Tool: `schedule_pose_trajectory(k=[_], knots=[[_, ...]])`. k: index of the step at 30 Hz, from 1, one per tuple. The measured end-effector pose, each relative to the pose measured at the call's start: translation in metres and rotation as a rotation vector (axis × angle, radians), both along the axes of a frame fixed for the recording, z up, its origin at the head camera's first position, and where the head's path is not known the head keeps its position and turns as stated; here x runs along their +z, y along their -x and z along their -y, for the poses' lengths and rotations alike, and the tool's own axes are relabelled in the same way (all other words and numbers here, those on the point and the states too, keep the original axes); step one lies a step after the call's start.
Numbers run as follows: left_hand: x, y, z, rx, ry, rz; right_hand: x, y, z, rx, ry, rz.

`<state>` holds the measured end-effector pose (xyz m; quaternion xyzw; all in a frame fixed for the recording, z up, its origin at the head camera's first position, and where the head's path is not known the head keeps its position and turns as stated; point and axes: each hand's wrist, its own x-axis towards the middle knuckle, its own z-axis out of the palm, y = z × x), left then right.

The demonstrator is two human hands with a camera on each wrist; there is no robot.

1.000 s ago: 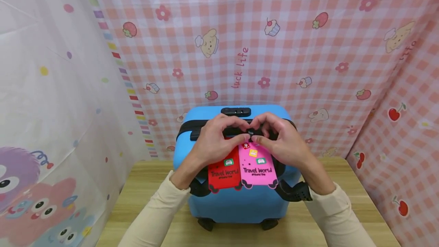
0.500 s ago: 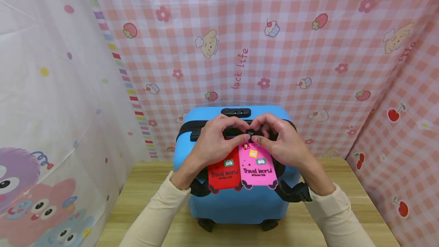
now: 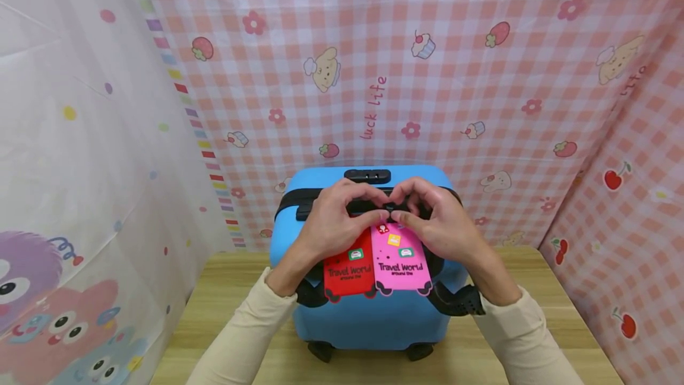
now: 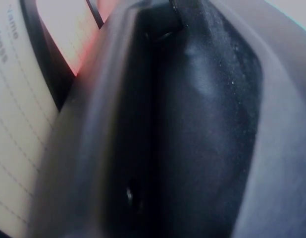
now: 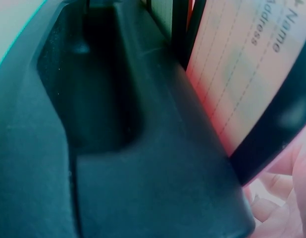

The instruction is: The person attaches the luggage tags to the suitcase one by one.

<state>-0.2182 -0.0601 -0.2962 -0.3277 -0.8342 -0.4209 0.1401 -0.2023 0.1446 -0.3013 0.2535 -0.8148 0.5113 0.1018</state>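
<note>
In the head view a pink luggage tag (image 3: 403,278) and a red luggage tag (image 3: 347,281) hang side by side at the front of a blue suitcase (image 3: 374,328). My left hand (image 3: 338,218) and right hand (image 3: 440,218) meet above the pink tag. Thumb and forefinger of each pinch a small black strap end (image 3: 390,207), mostly covered by the fingertips. The wrist views look along the suitcase's black handle (image 4: 93,129), with the tags' lined name labels (image 4: 19,124) beside it. Part of my right hand's fingers shows at the right wrist view's lower corner.
The suitcase stands on a wooden table (image 3: 235,290), with small black wheels (image 3: 321,350) at its near side. A black combination lock (image 3: 367,176) sits on its far edge. Checked pink cloth (image 3: 454,94) hangs behind, and a white printed cloth (image 3: 107,153) at left.
Both hands stay at the strap end, with only a very slight shift of the fingertips. The tags and suitcase keep their places.
</note>
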Motion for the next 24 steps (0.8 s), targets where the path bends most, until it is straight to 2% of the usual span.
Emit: schedule_pose_trajectory(k=[24], knots=[[-0.0015, 0.0003, -0.0020, 0.040, -0.050, -0.006, 0.0004, 0.0001, 0.0017, -0.016, 0.004, -0.004]])
